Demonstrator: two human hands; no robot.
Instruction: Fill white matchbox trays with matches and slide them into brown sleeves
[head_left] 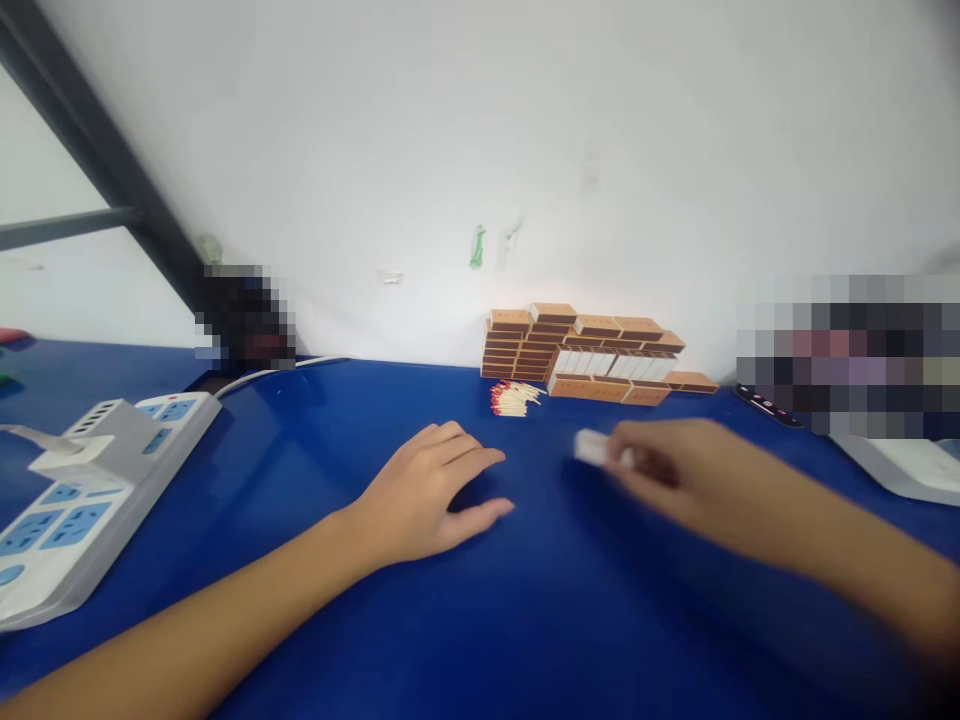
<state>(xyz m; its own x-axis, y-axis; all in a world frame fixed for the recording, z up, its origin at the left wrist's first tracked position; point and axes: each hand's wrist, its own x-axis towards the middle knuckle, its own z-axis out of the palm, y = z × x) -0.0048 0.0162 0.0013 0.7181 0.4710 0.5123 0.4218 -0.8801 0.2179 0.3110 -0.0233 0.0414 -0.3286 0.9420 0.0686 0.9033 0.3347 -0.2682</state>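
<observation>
My right hand (694, 475) pinches a small white matchbox tray (591, 447) between thumb and fingers, over the blue table. Motion blurs the hand and tray, so whatever lies inside the tray cannot be made out. On the table to the left, my left hand (435, 490) lies with its thumb and fingers apart, holding nothing. Beyond both hands is a small pile of red-tipped matches (512, 400). Behind it stand stacked brown matchboxes (517, 345), with several white trays (615, 363) set in a row among them.
A white power strip (161, 445) with a plugged-in adapter lies at the left. The blue table (360, 640) meets a white wall (360, 150) behind the matchboxes. At the right are a dark remote-like object (766, 404) and a white device (904, 465). A dark metal post (97, 130) slants at the upper left.
</observation>
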